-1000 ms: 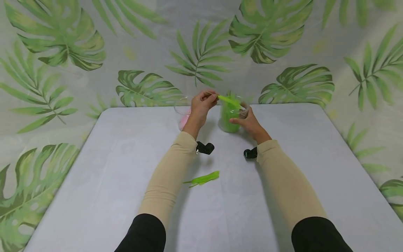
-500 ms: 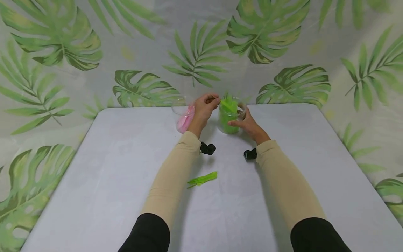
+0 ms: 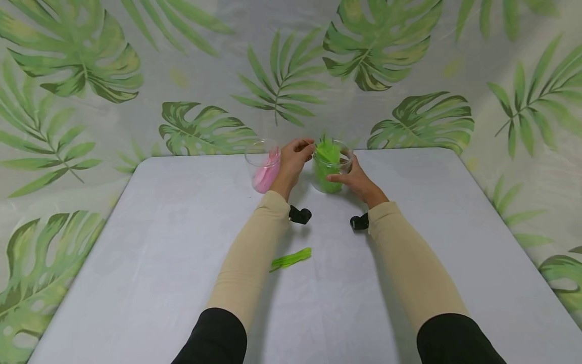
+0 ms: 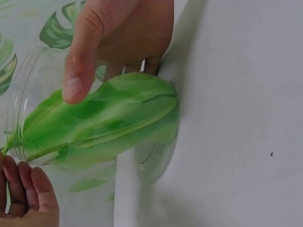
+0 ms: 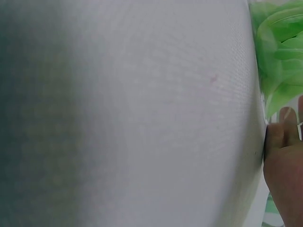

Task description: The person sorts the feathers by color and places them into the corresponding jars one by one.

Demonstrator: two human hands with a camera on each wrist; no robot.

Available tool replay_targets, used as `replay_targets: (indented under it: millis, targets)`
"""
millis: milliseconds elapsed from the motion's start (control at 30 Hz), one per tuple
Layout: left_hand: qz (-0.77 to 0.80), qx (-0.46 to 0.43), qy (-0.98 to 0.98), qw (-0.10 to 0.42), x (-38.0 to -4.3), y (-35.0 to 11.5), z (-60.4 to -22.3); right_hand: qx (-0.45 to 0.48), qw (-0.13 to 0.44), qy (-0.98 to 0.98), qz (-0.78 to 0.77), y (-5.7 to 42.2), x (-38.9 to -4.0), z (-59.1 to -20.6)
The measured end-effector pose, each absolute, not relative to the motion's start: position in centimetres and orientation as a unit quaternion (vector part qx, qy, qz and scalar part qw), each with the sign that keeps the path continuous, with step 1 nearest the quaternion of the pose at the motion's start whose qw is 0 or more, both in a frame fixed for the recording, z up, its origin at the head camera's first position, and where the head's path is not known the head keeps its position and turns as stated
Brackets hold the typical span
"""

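A clear jar with green artificial leaves inside stands at the back of the table. My right hand grips the jar's right side, its thumb lying across the front in the left wrist view. My left hand is at the jar's left rim, with its fingertips together at the stem end of a green leaf there. Left of that hand stands a second clear jar holding pink artificial petals, partly hidden behind the left hand.
A small bundle of bright green leaves lies on the white table, beside the left forearm. A leaf-print cloth hangs behind the table's back edge.
My left hand has brought the green leaf down into the jar from a slanting position over the rim. The right hand stays on the jar. The pink petals show more.
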State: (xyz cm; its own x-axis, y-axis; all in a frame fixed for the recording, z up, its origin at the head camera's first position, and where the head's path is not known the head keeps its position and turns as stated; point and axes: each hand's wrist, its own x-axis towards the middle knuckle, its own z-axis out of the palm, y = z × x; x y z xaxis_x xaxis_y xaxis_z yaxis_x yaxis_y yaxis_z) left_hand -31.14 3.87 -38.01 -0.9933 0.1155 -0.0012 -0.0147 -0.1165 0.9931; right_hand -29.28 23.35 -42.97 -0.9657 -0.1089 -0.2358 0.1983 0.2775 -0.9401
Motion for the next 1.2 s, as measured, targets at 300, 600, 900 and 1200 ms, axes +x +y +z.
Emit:
replay_targets:
  millis: [300, 600, 900, 1200]
  targets:
    - [0.664, 0.074, 0.742, 0.057, -30.7, 3.2, -37.5, 0.024, 0.124, 0.79, -0.6, 23.4, -29.3, -43.3]
    - [0.621, 0.112, 0.771, 0.083, -27.1, -0.7, -37.1, 0.02, 0.139, 0.781, -0.609, 23.2, -28.9, -41.9]
    - [0.453, 0.282, 0.834, 0.142, -21.2, -8.4, -38.9, 0.015, 0.132, 0.785, -0.606, 23.6, -29.4, -42.3]
    - [0.336, 0.4, 0.837, 0.163, -18.2, -13.8, -40.7, 0.001, 0.13, 0.788, -0.601, 23.4, -29.5, -43.1]
